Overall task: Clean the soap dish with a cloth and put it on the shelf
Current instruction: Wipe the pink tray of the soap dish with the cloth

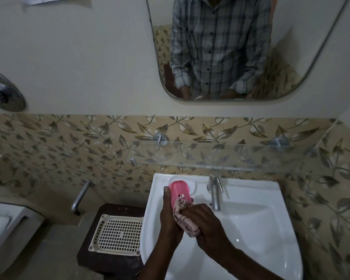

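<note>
In the head view the wiping is under way and the placing is not yet done, I am judging. The left hand (169, 217) is holding the pink plastic soap dish (179, 190) over the far left part of the white ceramic sink (251, 229), its thumb lying along the dish's edge. The right hand (205, 225) is gripping the bunched patterned cloth (185, 217) and pressing it into the dish's near end. No soap is showing inside. The clear glass shelf (220, 156) is hanging on the wall just beyond.

Grey checked shirt (220, 47), dark buttons (211, 33)
</note>
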